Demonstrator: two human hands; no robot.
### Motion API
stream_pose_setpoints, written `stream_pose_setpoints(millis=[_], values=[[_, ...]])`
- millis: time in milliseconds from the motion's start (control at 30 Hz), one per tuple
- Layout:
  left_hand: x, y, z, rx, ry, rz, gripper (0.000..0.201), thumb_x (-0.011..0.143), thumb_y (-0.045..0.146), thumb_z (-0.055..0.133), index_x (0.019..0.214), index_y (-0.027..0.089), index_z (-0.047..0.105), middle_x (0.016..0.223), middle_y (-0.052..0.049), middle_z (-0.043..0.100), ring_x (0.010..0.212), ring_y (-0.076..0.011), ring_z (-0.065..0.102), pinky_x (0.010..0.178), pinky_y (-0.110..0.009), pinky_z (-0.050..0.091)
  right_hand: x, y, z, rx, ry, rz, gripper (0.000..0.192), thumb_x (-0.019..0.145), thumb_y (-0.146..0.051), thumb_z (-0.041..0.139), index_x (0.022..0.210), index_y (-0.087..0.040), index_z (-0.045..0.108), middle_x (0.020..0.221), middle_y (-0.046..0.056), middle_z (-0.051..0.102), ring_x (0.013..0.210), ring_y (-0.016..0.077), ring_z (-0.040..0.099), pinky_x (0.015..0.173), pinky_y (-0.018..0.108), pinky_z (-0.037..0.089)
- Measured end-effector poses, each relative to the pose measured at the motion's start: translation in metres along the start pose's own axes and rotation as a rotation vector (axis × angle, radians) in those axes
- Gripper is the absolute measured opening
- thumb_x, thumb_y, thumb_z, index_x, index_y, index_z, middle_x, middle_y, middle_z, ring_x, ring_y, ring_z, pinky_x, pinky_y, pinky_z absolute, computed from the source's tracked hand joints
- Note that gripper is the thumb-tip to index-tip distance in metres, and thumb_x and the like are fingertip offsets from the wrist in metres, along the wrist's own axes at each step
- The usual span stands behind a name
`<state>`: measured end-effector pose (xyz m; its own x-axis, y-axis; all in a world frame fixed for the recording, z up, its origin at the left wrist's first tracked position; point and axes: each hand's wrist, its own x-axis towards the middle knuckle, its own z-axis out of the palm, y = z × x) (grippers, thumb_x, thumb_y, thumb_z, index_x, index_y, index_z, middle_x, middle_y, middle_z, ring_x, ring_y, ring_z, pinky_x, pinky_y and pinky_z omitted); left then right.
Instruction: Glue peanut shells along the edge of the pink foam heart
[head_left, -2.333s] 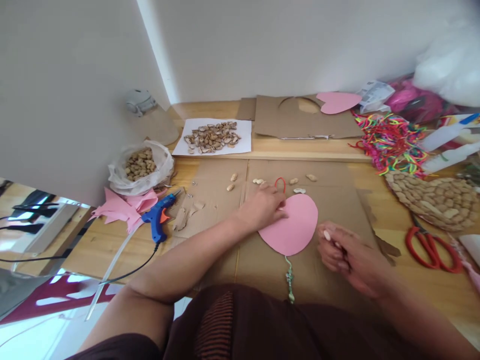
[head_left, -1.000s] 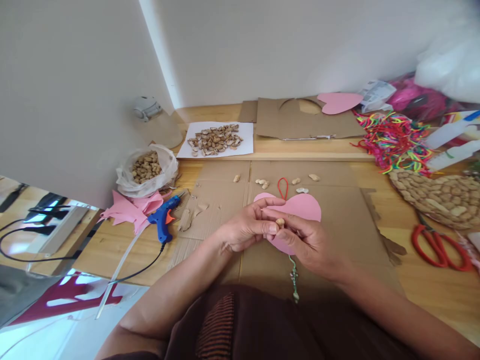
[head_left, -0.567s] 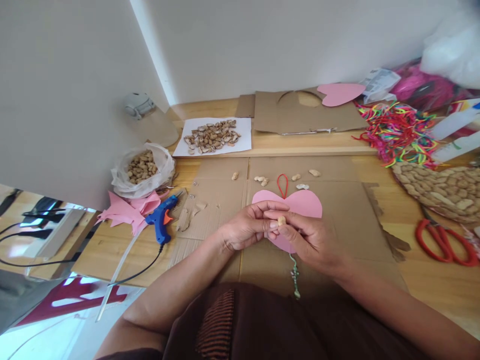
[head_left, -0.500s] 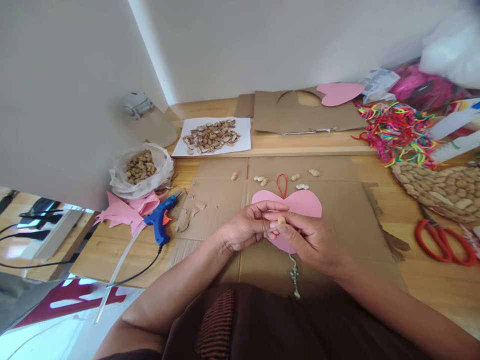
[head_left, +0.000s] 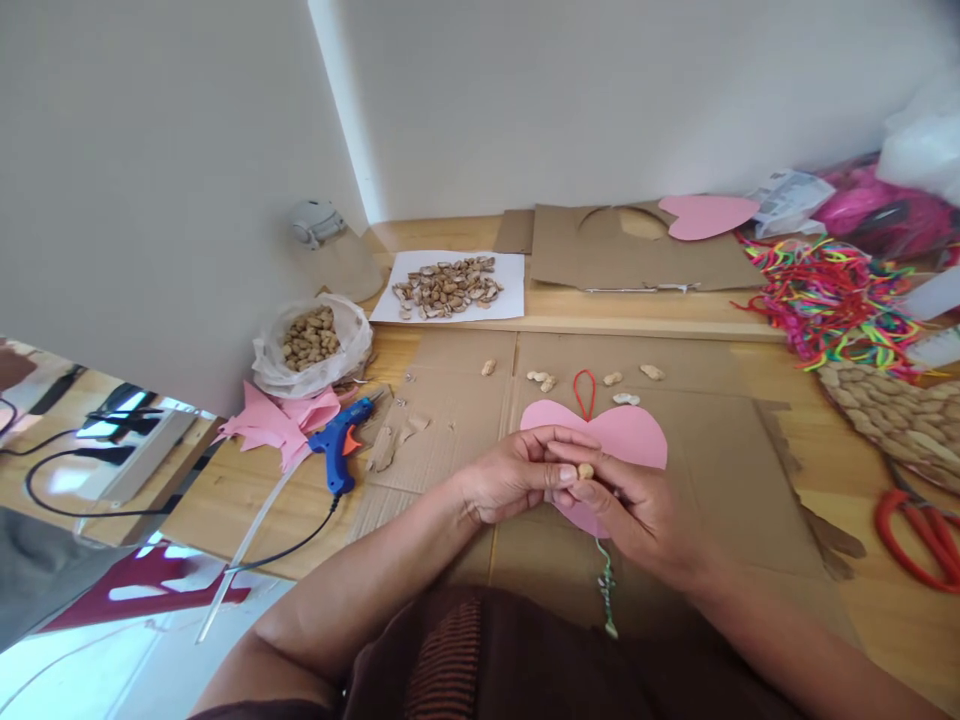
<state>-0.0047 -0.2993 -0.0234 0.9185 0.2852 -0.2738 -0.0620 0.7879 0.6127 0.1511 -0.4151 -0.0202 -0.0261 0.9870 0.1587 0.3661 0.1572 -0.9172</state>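
Note:
Both my hands meet over a pink paper heart (head_left: 630, 435) that lies on a flattened cardboard sheet (head_left: 720, 470). My left hand (head_left: 514, 477) and my right hand (head_left: 637, 510) pinch one small peanut (head_left: 585, 470) between their fingertips. A red cord loop (head_left: 584, 390) sticks out at the heart's top notch, and a green beaded string (head_left: 606, 590) hangs from its lower tip. Several loose peanuts (head_left: 541, 379) lie on the cardboard just beyond the heart.
A blue glue gun (head_left: 341, 445) with its cable lies at the left, beside pink paper scraps (head_left: 270, 425) and a bag of peanuts (head_left: 311, 340). Peanut shells (head_left: 450, 283) sit on white paper. Red scissors (head_left: 922, 525), a peanut-covered heart (head_left: 892, 420) and coloured cords (head_left: 832, 300) are at the right.
My hands were apart, the left one on the pink heart. They have come together over it and hold a peanut between them. The view has shifted slightly.

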Motion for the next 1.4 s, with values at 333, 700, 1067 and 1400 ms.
stream_pose_setpoints(millis=[333,700,1067,1400], values=[[-0.005,0.002,0.005,0.205,-0.002,0.101,0.057,0.065,0.029,0.093,0.117,0.017,0.073,0.100,-0.009,0.075,0.083,-0.0121,0.069,0.079,-0.022,0.054,0.002,-0.004,-0.001,-0.184,0.062,-0.090,0.026,0.103,-0.027,0.051,0.123,-0.024,0.067,0.108,0.005,0.077,0.096,0.0185,0.072,0.084,0.030,0.054],[-0.006,0.000,0.007,0.390,0.020,0.260,0.043,0.073,0.036,0.087,0.110,0.018,0.076,0.098,-0.007,0.073,0.087,-0.0143,0.067,0.083,-0.026,0.052,-0.001,-0.002,0.002,-0.119,0.064,-0.091,0.021,0.104,-0.027,0.049,0.117,-0.024,0.065,0.106,0.004,0.074,0.095,0.0174,0.069,0.084,0.029,0.052],[-0.004,0.001,0.010,0.489,0.170,0.408,0.019,0.080,0.034,0.081,0.091,0.018,0.081,0.098,-0.008,0.073,0.099,-0.0178,0.066,0.094,-0.031,0.051,0.004,-0.001,0.002,-0.037,0.139,0.058,0.037,0.100,-0.048,0.052,0.079,-0.019,0.061,0.066,-0.001,0.056,0.061,0.0137,0.050,0.056,0.025,0.041],[-0.007,0.003,0.011,0.434,0.140,0.311,0.030,0.076,0.037,0.083,0.095,0.014,0.078,0.091,-0.007,0.072,0.083,-0.0147,0.065,0.082,-0.029,0.052,0.006,-0.004,0.002,0.061,0.068,0.080,0.042,0.101,-0.050,0.050,0.079,-0.019,0.068,0.062,-0.001,0.056,0.056,0.0130,0.050,0.052,0.025,0.042]])
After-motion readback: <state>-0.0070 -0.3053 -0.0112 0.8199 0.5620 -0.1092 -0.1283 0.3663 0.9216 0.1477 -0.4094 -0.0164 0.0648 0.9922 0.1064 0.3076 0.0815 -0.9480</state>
